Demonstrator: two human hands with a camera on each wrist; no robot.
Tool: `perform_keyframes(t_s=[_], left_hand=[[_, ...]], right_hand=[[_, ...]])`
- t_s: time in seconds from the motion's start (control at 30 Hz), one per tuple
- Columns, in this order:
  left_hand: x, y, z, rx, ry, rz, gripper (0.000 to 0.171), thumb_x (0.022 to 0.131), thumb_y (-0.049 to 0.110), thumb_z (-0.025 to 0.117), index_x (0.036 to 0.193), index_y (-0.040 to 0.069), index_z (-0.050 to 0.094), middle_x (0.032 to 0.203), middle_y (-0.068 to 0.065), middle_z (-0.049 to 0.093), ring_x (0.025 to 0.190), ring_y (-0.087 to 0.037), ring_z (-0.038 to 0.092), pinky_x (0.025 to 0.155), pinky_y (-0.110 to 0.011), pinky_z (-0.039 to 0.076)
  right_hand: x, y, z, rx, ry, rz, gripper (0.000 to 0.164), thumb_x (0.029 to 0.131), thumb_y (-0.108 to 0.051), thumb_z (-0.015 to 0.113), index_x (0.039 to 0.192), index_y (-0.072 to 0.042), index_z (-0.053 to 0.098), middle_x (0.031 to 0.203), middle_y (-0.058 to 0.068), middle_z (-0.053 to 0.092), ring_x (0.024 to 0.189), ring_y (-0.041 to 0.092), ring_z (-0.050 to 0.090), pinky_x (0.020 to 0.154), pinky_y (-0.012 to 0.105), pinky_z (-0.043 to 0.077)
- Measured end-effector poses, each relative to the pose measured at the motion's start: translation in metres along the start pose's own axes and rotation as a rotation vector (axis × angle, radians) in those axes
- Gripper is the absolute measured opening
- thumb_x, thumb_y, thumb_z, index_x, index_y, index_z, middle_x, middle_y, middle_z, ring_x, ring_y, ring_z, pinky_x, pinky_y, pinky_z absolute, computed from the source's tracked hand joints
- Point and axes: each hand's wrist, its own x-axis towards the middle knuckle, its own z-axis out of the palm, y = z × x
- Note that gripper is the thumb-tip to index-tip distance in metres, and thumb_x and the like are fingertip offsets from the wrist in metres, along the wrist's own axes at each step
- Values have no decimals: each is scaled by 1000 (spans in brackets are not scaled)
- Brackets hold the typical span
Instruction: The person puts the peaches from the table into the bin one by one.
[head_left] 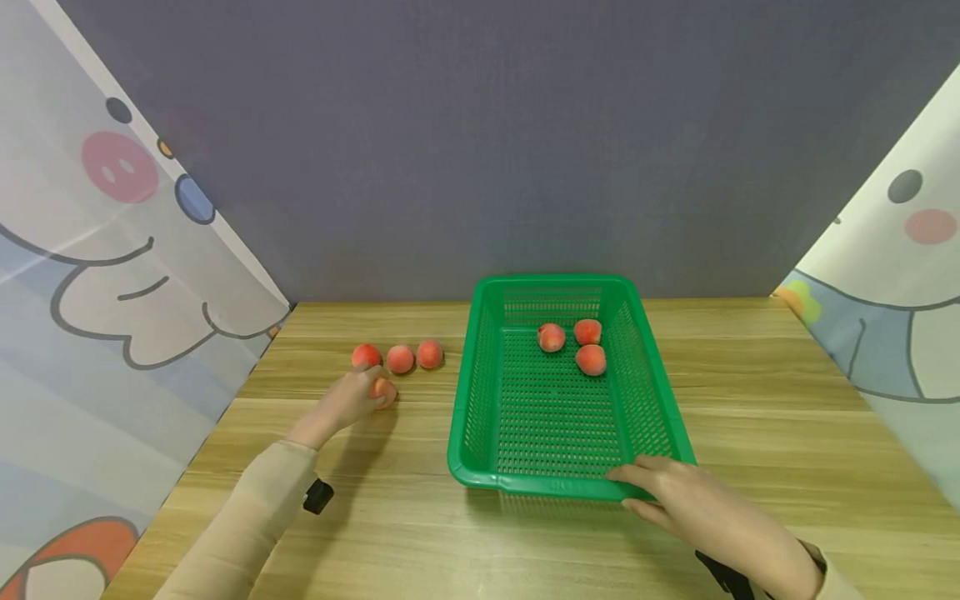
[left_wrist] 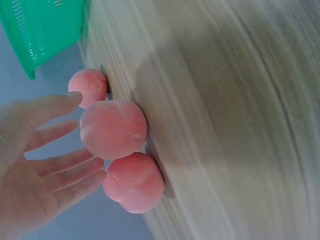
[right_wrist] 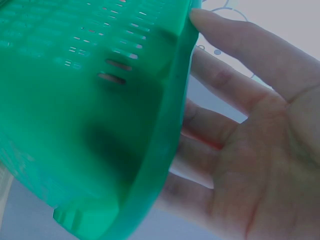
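Note:
Four peaches are on the wooden table left of a green plastic basket [head_left: 555, 483]. My left hand [head_left: 352, 398] is at the nearest peach [head_left: 385, 393]. In the left wrist view its thumb and fingers are spread and fairly straight beside a peach [left_wrist: 114, 129] that rests on the table. Behind it are a red peach [head_left: 366, 356] and two more peaches [head_left: 401, 359]. My right hand [head_left: 686, 500] holds the basket's near rim at the right corner, thumb outside, fingertips over the edge. Inside the basket, three peaches [head_left: 591, 360] lie toward the far right.
The wooden table [head_left: 765, 400] extends on both sides of the basket. A grey panel [head_left: 495, 150] stands along the back edge. Cartoon-printed sheets [head_left: 135, 233] border the left and right sides.

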Motion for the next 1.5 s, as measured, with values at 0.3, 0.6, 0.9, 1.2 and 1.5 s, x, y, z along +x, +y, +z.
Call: perform_keyframes(t_s=[0.3,0.6,0.9,1.2,1.5], left_hand=[[2,-6,12,9,92,47,22,70,3,68,88,-3,60,84,-15,56,73,-29,56,65,-43,46],[2,-10,20,-11,30,10,30,72,10,70,96,-5,59,103,-30,53,79,-34,56,66,-44,47],[2,-10,24,-31,23,6,30,73,11,71,96,-2,57,94,-22,53,74,-31,55,63,-41,46],[4,-8,23,-40,27,24,32,73,12,71,99,-2,57,90,-16,54,77,-29,55,66,-42,46],[4,0,14,-31,62,64,45,70,7,71,111,0,54,81,-13,51,64,-22,49,56,-37,42]], right_hand=[[0,0,0,-17,22,-19,29,79,-20,64,106,-12,62,95,8,61,85,30,59,64,38,50],[1,0,0,-25,26,-32,29,79,-20,64,106,-12,62,95,8,61,85,30,60,64,38,50],[0,0,0,-25,37,-40,28,79,-20,64,106,-12,62,94,7,60,85,30,59,64,37,50],[1,1,0,-18,30,-44,29,79,-19,64,106,-11,62,95,7,61,84,29,60,63,37,50],[0,1,0,-28,33,-33,29,78,-19,65,106,-12,62,96,9,61,85,31,60,64,39,50]])
